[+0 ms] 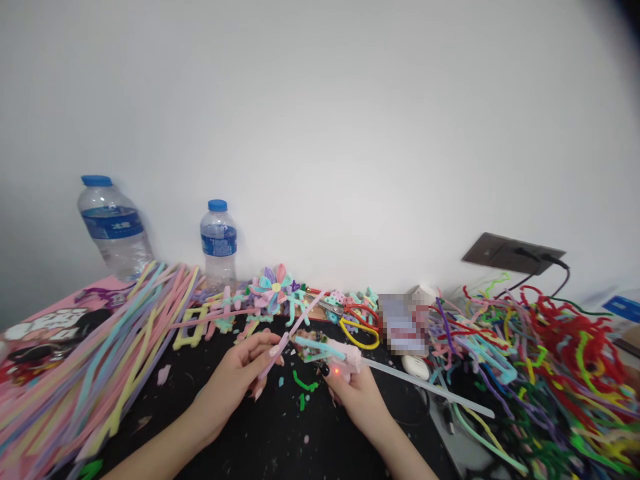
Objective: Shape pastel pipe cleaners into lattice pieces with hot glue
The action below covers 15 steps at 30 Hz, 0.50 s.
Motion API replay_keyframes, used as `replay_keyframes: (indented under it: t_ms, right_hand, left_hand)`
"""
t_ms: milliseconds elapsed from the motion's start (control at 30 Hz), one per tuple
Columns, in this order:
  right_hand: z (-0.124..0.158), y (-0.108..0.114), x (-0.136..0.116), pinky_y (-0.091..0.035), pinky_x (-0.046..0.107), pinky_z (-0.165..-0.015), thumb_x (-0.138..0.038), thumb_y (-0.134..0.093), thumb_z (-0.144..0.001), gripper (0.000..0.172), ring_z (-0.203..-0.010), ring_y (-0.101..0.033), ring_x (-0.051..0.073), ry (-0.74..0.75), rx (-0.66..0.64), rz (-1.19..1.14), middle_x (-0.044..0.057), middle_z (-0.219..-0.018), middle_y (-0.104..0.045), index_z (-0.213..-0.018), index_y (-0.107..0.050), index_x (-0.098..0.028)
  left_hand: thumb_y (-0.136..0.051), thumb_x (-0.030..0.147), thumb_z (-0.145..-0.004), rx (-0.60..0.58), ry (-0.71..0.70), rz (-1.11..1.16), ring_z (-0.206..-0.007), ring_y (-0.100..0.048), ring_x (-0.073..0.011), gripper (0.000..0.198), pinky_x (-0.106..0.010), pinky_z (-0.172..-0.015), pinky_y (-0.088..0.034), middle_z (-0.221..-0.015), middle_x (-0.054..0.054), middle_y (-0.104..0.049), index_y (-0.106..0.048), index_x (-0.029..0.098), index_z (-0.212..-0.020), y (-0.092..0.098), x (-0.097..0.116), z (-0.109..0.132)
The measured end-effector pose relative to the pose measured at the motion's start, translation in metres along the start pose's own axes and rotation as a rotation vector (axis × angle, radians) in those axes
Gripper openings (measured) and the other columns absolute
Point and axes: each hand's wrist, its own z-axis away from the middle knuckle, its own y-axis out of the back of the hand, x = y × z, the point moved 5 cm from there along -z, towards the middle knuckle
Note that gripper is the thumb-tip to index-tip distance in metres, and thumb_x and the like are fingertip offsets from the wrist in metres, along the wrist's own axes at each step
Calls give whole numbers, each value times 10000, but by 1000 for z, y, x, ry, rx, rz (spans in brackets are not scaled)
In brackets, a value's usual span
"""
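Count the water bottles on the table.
2. The larger water bottle stands far left; the smaller water bottle stands to its right, behind the pastel pipe cleaners. More could hide under the clutter.

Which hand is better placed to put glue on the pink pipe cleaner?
Likely the right: the right hand holds the pink glue gun, its front pointing toward the pink pipe cleaner that the left hand pinches.

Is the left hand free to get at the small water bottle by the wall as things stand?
Probably not: the left hand pinches a pink pipe cleaner, and pipe-cleaner shapes lie before the small water bottle.
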Motion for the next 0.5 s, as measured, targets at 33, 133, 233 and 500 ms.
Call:
replay_keyframes:
  t_ms: [33, 133, 233, 500]
  right_hand:
    - [0, 0, 0, -439, 273, -542, -436, -602, -776, 274, -596, -550, 189, -3, 1, 0, -5, -521, -539, -922, -683, -218]
    - [0, 0, 1, -438, 274, -543, -433, -601, -777, 285, -599, -551, 193, -11, -2, 6, -10, -505, -522, -948, -677, -217]
    - [1, 1, 1, -438, 276, -544, -430, -600, -779, 304, -600, -551, 194, -12, 3, 11, -15, -497, -511, -988, -666, -220]
    - [1, 2, 1, -441, 274, -559, -432, -598, -778, 314, -598, -538, 185, -17, 11, 41, -11, -536, -535, -998, -662, -217]
  left_hand:
    - [-558, 434, -817, -3, -2, -1, -388, -332, -27, 334, -197, -421, -282, -743, 15, -607, -554, 168, -1019, 0, 0, 0]
    - [-549, 430, -826, -11, -10, -2, -385, -332, -24, 324, -195, -422, -274, -728, 22, -601, -551, 168, -1018, 0, 0, 0]
    - [-557, 430, -820, -5, -5, -2, -386, -329, -26, 326, -194, -422, -283, -716, 29, -593, -552, 172, -1018, 0, -1, 1]
    - [-568, 439, -804, 4, 2, -2, -382, -337, -30, 328, -193, -409, -283, -713, 23, -606, -573, 176, -1000, 0, 0, 0]
